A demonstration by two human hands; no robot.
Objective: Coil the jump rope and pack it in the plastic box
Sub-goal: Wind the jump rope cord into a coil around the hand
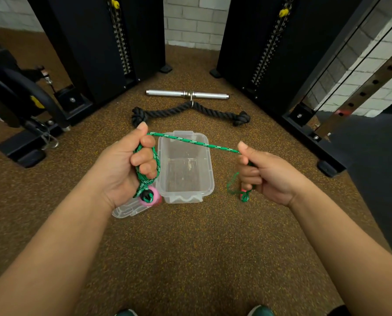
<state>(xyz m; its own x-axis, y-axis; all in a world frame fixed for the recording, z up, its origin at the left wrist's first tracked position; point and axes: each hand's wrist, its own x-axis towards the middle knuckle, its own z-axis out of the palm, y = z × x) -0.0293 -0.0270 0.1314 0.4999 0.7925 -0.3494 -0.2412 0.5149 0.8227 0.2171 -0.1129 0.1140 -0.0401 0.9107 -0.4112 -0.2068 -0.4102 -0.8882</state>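
A green braided jump rope stretches taut between my two hands above the floor. My left hand is closed around several loops of it, and a pink handle end hangs below that fist. My right hand grips the other part of the rope, with a short loop and the second pink handle tip dangling under it. The clear plastic box stands open and empty on the floor between and below my hands. Its clear lid lies beside it on the left, partly hidden by my left hand.
A thick black rope attachment and a metal bar handle lie on the brown speckled floor beyond the box. Black cable machine towers stand left and right. My shoe tips show at the bottom edge.
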